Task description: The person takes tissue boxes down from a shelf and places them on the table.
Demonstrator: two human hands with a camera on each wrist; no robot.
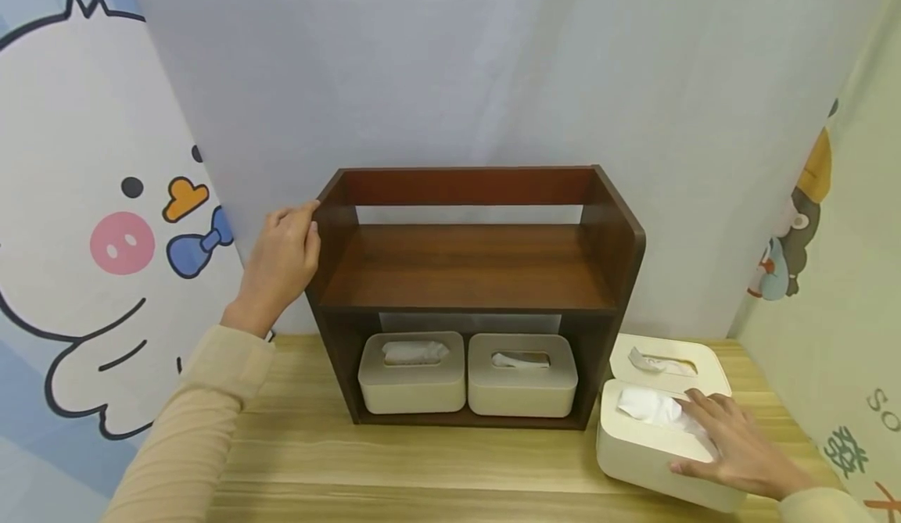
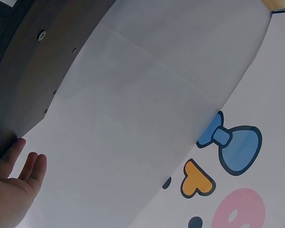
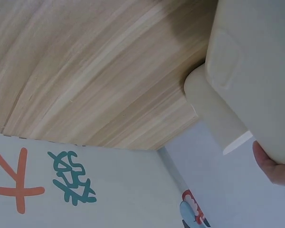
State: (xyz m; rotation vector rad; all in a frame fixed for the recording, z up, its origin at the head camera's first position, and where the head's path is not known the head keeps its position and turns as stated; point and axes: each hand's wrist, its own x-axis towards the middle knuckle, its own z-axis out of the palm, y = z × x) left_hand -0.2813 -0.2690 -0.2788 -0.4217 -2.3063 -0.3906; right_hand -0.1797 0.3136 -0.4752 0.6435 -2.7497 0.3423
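Observation:
My left hand (image 1: 281, 253) is at the upper left edge of a dark brown two-tier wooden shelf (image 1: 464, 269). In the left wrist view, one finger touches the side panel (image 2: 42, 61) while two others extend loosely beside it. At the right, my right hand (image 1: 739, 449) grips a cream tissue box (image 1: 655, 456) across its top, thumb on the near side. That box is tilted, and its underside (image 3: 261, 71) shows in the right wrist view. Behind it lies another cream tissue box (image 1: 693, 351), partly hidden.
Two more cream tissue boxes, a left one (image 1: 411, 388) and a right one (image 1: 522, 390), sit side by side on the shelf's lower tier. The shelf stands on a light wood-grain table (image 1: 422, 468). Hanging cloth (image 1: 479, 69) closes off the back, with printed cartoon panels at both sides.

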